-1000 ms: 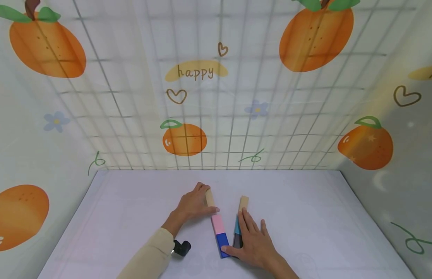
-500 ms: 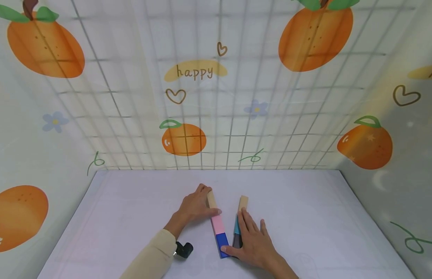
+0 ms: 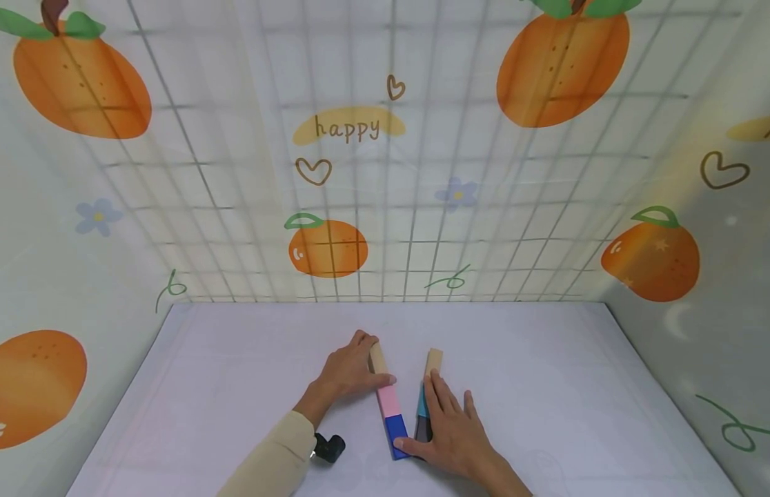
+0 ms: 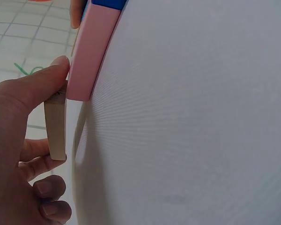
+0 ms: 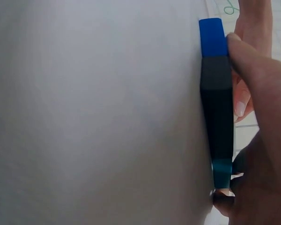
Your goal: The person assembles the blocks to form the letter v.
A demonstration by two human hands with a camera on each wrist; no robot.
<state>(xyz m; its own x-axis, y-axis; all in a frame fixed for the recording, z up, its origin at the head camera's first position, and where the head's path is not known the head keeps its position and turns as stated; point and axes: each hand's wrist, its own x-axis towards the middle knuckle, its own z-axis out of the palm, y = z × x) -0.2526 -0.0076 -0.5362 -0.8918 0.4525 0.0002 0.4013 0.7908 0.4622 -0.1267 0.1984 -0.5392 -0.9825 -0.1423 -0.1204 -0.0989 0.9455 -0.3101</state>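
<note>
My left hand (image 3: 348,366) pinches a plain wooden block (image 4: 56,126) lengthwise, thumb at its near end and fingers at the far end. That block lines up with a pink block (image 3: 388,401) and a blue block (image 3: 395,433) in one slanting row. My right hand (image 3: 456,431) lies with extended fingers over a second row. This row has a wooden block (image 3: 433,362), a teal block (image 3: 422,402) and a dark grey block (image 5: 218,112), partly covered by the hand. Its thumb touches the blue block's near end. The two rows converge toward me.
A white tabletop (image 3: 546,386) lies beneath the blocks. Behind and at both sides hangs a pale curtain (image 3: 385,228) printed with oranges. A small black device (image 3: 329,448) sits at my left wrist by the sleeve.
My left hand has slid the wooden block slightly toward me and right, narrowing the gap to the pink block. The right hand stays in place.
</note>
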